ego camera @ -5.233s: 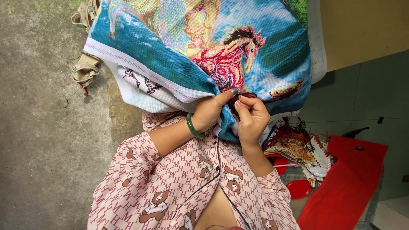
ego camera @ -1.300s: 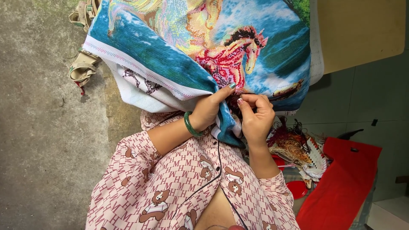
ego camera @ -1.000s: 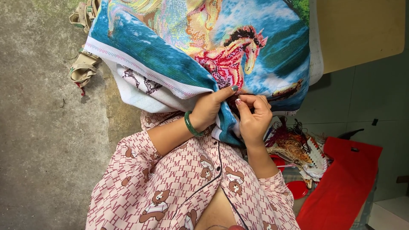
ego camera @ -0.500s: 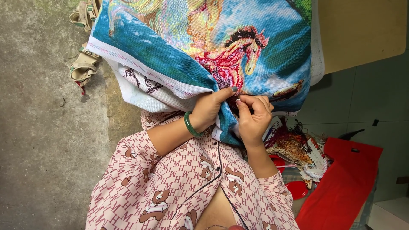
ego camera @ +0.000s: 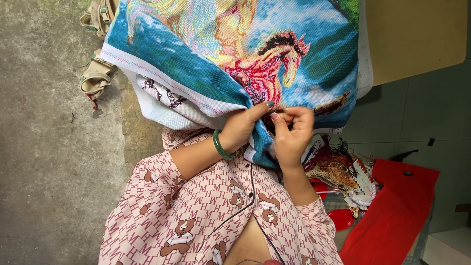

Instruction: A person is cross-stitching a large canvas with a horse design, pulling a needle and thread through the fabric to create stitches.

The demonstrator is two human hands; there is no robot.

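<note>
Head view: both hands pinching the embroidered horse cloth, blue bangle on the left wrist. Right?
Not quite. In the head view the bangle on the left wrist is green, not blue. Both the left hand and right hand do pinch the embroidered horse cloth.

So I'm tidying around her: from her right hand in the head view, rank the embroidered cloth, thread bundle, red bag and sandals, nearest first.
1. Embroidered cloth: pinched by the right hand.
2. Thread bundle: just beside that wrist.
3. Red bag: beyond the threads.
4. Sandals: far side, on the concrete.
</note>
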